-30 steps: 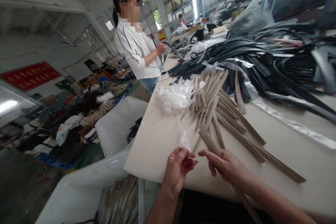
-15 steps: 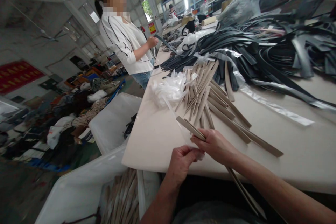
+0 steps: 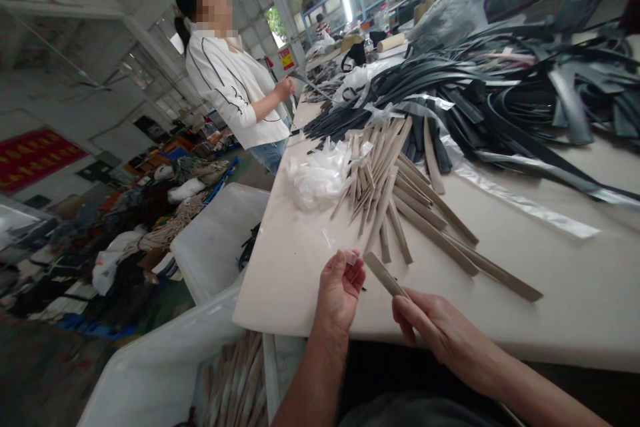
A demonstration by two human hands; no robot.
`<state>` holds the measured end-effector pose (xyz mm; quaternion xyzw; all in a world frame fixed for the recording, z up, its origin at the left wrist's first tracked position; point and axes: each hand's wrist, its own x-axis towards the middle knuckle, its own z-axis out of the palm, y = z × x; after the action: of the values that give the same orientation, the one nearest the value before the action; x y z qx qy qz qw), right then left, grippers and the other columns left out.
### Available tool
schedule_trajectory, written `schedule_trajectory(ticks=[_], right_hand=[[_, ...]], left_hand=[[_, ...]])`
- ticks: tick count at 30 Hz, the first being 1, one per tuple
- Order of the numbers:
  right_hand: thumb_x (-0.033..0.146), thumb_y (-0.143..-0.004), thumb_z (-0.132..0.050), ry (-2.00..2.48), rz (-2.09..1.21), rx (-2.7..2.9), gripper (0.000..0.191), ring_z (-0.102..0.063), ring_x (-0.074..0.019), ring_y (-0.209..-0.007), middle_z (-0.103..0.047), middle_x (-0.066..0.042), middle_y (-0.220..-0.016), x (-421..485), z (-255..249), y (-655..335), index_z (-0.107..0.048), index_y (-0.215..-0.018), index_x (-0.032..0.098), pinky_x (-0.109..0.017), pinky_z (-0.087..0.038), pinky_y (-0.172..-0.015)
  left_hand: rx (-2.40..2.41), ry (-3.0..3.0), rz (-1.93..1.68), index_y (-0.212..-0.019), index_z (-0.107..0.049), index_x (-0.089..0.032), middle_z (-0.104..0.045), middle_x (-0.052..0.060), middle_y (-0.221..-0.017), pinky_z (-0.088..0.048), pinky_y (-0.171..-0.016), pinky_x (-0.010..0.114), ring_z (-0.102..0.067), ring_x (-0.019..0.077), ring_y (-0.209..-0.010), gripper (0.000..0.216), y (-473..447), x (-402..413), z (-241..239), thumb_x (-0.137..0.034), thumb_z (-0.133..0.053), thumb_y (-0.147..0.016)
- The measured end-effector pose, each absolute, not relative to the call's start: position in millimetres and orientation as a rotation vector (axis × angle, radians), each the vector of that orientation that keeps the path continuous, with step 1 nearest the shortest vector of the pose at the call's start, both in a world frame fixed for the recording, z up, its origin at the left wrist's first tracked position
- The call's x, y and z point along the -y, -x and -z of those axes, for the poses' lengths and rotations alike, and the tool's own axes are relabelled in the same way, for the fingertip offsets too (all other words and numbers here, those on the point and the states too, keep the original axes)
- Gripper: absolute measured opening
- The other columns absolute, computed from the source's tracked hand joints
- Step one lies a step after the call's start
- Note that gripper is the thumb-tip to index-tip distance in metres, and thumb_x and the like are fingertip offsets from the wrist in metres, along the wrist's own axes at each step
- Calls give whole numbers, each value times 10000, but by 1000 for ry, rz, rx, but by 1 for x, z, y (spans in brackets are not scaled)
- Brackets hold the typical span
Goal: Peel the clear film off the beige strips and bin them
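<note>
My right hand (image 3: 434, 329) grips a long tan strip (image 3: 384, 275) whose free end points up and left over the near edge of the white table (image 3: 295, 260). My left hand (image 3: 341, 290) is raised beside that end and pinches a thin piece of clear plastic film (image 3: 350, 256) between thumb and fingers. Just beyond lies a fanned heap of tan strips (image 3: 400, 180), with a crumpled bunch of clear plastic (image 3: 317, 177) at its left.
A big tangle of black strips (image 3: 500, 87) covers the far right of the table. A white bin (image 3: 165, 373) holding tan strips (image 3: 235, 383) stands at the lower left, another white bin (image 3: 215, 240) behind it. A person in a white top (image 3: 235, 93) stands at the table's far left.
My right hand has drawn back toward me with the strip. My left hand has risen from under it and now holds clear film off the strip's end.
</note>
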<state>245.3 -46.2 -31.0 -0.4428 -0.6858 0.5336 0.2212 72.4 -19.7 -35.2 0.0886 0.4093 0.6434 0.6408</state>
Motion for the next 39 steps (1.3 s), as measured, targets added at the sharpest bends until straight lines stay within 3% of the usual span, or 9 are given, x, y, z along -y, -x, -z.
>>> schedule_trajectory(ticks=[9,16,20,23,26,29,33,35,39], right_hand=[[520,-960,-233,1244,-1475,1944,465,-557,-169,-598,-618,-13,-619,46,36,-242,-496,-731,214,-270,-390,-600],[515,-944,-311,1307,-1487,1896,427,-536,-149,-554,-596,-5,-602,39,38,-238,-502,-723,204,-250,-383,-547],[524,-942,-305,1231,-1589,1880,435,-520,-111,-454,-557,24,-603,43,37,-244,-518,-744,200,-215,-387,-453],[523,-930,-318,1227,-1599,1902,426,-558,-120,-463,-586,15,-611,48,42,-251,-550,-786,197,-218,-422,-472],[508,-915,-298,1233,-1593,1887,421,-599,-149,-487,-647,-13,-658,48,47,-253,-579,-911,195,-239,-454,-479],[509,-926,-288,1215,-1494,1888,421,-596,-157,-484,-627,-5,-598,41,48,-250,-567,-844,205,-245,-455,-486],[506,-931,-275,1166,-1496,1903,415,-587,-153,-472,-633,1,-601,37,49,-244,-562,-878,211,-241,-445,-477],[504,-926,-257,1156,-1507,1906,423,-582,-154,-462,-631,3,-596,37,50,-242,-561,-910,210,-245,-445,-481],[506,-923,-290,1172,-1453,1898,399,-583,-150,-476,-624,4,-603,34,51,-238,-544,-814,218,-241,-442,-491]], left_hand=[[-885,-373,-1420,-724,-685,-155,-737,45,-811,-503,-709,236,-667,127,-756,214,-77,21,35,-295,-826,-644],[-1028,-542,-1393,-720,-701,-135,-717,22,-739,-494,-737,238,-636,104,-684,226,-83,29,38,-275,-841,-613],[-1071,-500,-1504,-709,-680,-131,-705,21,-720,-495,-767,250,-646,116,-707,261,-71,20,33,-296,-848,-594],[-1080,-416,-1602,-720,-675,-141,-709,23,-739,-490,-768,246,-652,120,-737,265,-61,15,31,-302,-845,-594],[-1088,-523,-1481,-711,-695,-128,-702,26,-720,-478,-755,242,-631,121,-718,230,-69,24,36,-296,-825,-625],[-1044,-691,-1227,-734,-717,-96,-673,36,-659,-463,-689,250,-589,124,-638,228,-87,35,42,-312,-778,-693],[-952,-582,-1405,-909,-721,-147,-708,63,-891,-473,-709,257,-619,140,-743,317,-89,30,40,-397,-752,-716],[-960,-509,-1546,-898,-718,-168,-706,58,-955,-475,-761,251,-627,137,-814,291,-86,24,38,-383,-765,-708],[-939,-546,-1407,-739,-698,-112,-672,51,-699,-462,-637,234,-584,111,-623,270,-94,27,45,-366,-778,-696]])
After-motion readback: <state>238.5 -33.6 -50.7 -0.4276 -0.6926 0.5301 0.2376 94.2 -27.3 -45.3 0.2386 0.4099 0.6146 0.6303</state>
